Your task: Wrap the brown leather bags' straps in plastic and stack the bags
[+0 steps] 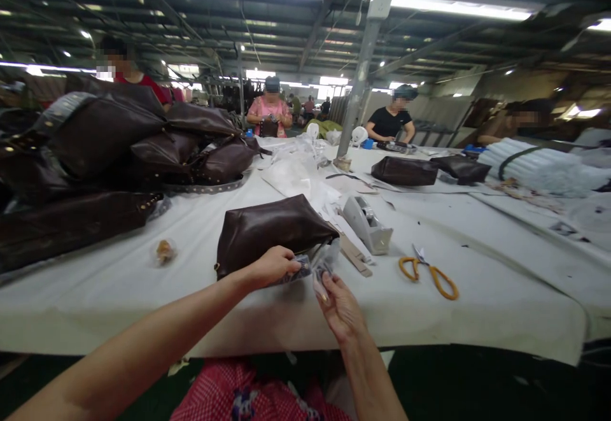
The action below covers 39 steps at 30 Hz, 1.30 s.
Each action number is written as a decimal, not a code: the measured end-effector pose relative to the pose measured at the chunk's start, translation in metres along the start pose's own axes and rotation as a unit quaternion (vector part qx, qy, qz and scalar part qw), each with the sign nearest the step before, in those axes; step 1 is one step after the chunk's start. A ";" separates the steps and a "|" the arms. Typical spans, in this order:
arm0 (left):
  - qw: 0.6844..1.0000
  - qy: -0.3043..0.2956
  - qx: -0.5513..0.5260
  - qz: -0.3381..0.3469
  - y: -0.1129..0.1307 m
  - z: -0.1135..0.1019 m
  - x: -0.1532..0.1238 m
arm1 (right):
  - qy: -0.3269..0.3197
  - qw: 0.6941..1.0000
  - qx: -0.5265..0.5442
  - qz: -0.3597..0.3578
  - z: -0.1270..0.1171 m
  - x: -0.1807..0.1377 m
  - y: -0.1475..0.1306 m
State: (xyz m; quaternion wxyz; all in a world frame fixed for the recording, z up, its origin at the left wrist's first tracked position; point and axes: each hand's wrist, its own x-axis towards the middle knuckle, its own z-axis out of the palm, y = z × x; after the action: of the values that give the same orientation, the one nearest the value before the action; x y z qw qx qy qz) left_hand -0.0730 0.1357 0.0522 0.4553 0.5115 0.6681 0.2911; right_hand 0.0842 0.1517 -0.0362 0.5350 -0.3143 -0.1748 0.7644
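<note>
A dark brown leather bag lies on the white-covered table in front of me. At its near right edge, my left hand is closed on a dark piece wrapped in clear plastic. Close beside it, my right hand pinches a crumpled clear plastic wrapping with something dark inside. The two hands are a little apart, and what exactly is inside the plastic cannot be made out.
A grey tape dispenser and orange-handled scissors lie to the right. Many dark brown bags are heaped at left, near a small plastic-wrapped tan item. More bags lie farther back. Several people work around the table.
</note>
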 end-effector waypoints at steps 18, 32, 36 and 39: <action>0.996 -0.034 -0.077 -0.039 -0.001 0.011 0.007 | 0.004 0.994 -0.108 -0.015 0.024 -0.038 0.006; 0.992 -0.102 0.058 0.046 0.007 -0.019 -0.001 | -0.061 0.996 0.014 0.067 0.013 -0.028 -0.011; 0.989 -0.107 0.084 0.057 0.012 -0.017 -0.010 | -0.046 0.997 0.040 0.054 0.014 -0.028 -0.007; 0.989 -0.099 0.086 0.069 0.014 -0.011 -0.014 | -0.042 0.998 0.028 0.027 0.016 -0.028 -0.002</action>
State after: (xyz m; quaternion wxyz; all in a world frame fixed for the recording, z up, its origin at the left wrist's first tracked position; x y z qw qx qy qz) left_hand -0.0760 0.1273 0.0736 0.4523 0.6198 0.6056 0.2107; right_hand 0.0813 0.1272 -0.0143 0.5150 -0.2709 -0.1669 0.7960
